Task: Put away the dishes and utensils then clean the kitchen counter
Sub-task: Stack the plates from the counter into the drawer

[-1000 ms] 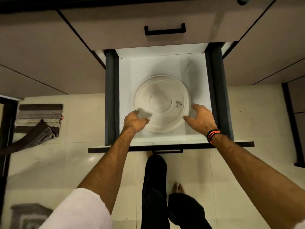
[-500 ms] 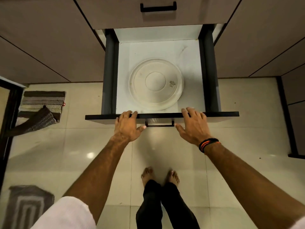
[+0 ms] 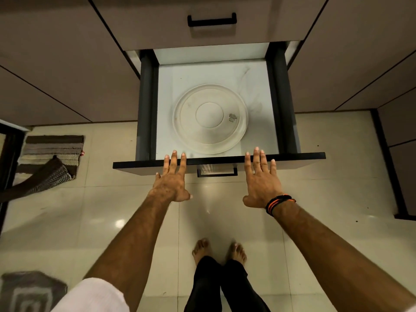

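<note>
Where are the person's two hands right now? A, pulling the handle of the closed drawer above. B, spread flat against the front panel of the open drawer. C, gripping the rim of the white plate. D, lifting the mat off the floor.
B: the left hand and the right hand lie open, fingers over the top edge of the open drawer, either side of its handle, while the plate sits untouched inside.

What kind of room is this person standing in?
Most likely a home kitchen. A white plate lies upside down in an open pull-out drawer, set among flat-fronted cabinets with black bar handles. The floor is glossy tile with small mats.
</note>
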Available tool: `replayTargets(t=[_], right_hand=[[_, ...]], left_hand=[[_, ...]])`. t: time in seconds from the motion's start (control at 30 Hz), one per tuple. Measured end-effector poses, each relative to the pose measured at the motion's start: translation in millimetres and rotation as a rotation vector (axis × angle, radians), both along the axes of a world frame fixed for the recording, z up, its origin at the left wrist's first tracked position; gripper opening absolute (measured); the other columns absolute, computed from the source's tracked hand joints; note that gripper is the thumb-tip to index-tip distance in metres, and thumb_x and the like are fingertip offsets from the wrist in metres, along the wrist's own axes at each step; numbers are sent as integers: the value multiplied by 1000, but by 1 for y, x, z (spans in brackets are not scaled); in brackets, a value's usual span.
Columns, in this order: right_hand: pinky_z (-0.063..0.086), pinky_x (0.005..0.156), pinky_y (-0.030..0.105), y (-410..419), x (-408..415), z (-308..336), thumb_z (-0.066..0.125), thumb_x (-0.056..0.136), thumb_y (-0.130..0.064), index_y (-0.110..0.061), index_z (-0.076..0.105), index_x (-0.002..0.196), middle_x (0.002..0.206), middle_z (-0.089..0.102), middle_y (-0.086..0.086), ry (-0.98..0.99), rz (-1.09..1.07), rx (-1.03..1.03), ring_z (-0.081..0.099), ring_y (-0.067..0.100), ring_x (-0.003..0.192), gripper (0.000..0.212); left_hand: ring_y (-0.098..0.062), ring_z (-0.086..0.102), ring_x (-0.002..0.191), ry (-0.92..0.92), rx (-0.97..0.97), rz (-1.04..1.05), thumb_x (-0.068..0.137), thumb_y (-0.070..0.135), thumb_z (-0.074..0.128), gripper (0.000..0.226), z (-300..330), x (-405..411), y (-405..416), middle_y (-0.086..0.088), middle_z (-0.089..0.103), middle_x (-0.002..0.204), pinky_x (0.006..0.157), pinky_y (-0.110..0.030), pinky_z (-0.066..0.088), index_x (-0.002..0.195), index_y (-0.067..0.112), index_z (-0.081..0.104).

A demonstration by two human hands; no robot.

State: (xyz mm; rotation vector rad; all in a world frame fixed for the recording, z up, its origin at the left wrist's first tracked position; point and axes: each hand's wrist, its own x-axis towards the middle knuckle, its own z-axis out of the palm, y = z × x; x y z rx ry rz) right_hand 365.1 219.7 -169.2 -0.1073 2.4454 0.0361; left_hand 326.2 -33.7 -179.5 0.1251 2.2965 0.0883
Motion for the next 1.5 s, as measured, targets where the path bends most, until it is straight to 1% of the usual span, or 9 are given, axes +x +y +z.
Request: replayTargets(t=[0.87, 1.07, 1.13, 1.2, 1.3, 1.33, 1.4, 1.43, 1.5], right_hand=[[-1, 122, 47, 12, -280, -5, 69, 79, -39, -21, -29, 152, 158, -35, 14, 69, -193, 3, -24, 30, 149, 123], [2, 123, 53, 9, -317, -12, 74, 79, -27, -33, -19, 155, 151, -39, 28, 154, -408, -124, -27, 46, 144, 120], [10, 124, 47, 5, -328, -10, 74, 84, -25, -32, -12, 157, 155, -32, 27, 184, -634, -306, -14, 46, 148, 113], [22, 120, 38, 0, -340, -10, 76, 84, -24, -20, -4, 158, 162, -3, 25, 218, -1016, -630, 16, 39, 149, 109], [41, 108, 35, -3, -355, -16, 72, 77, -13, -3, 32, 145, 127, 55, 11, 190, -1538, -1218, 58, 22, 113, 80], [44, 103, 35, 0, -362, -15, 68, 73, -6, -1, 46, 132, 112, 60, 7, 157, -1629, -1383, 60, 17, 100, 63], [46, 90, 32, 6, -376, -11, 59, 68, 0, -8, 58, 93, 86, 60, 3, 138, -1701, -1564, 56, 16, 81, 26], [45, 84, 31, 9, -381, -8, 54, 71, 1, -12, 55, 77, 76, 56, 1, 120, -1706, -1612, 52, 16, 75, 14], [41, 77, 30, 13, -390, -5, 47, 76, 5, -14, 48, 62, 64, 47, 0, 115, -1740, -1643, 44, 18, 68, 24]], left_hand=[[-26, -34, 143, 192, 36, 8, 74, 33, 80, 136, -9, -265, 22, -1, -48, 149, 118, -53, 19, 146, 25, -35], [-31, -35, 142, 269, -1, 42, 74, 34, 81, 137, -16, -307, 29, -8, -50, 147, 120, -55, 6, 145, 26, -36], [-35, -35, 141, 288, 39, 187, 76, 33, 79, 133, -16, -316, 36, -14, -50, 146, 120, -56, 2, 148, 27, -32], [-35, -27, 145, 293, 201, 473, 78, 36, 79, 128, -10, -321, 47, -15, -46, 148, 122, -49, 5, 151, 24, -25], [-30, 9, 150, 185, 642, 1121, 84, 27, 76, 115, -2, -332, 58, -16, -18, 161, 120, -33, 19, 154, 16, -15], [-28, 28, 145, 119, 826, 1327, 85, 18, 73, 103, -1, -337, 59, -19, 10, 162, 117, -35, 28, 156, 12, -1], [-25, 58, 109, -6, 1210, 1574, 84, 0, 64, 53, 3, -349, 60, -16, 61, 122, 97, -38, 50, 134, 1, 46], [-23, 60, 94, -35, 1316, 1633, 85, -7, 59, 27, 7, -356, 61, -12, 65, 100, 88, -36, 53, 111, 0, 59], [-27, 56, 93, -80, 1387, 1699, 85, -12, 53, 16, 17, -369, 65, -12, 60, 90, 88, -36, 50, 89, 1, 61]])
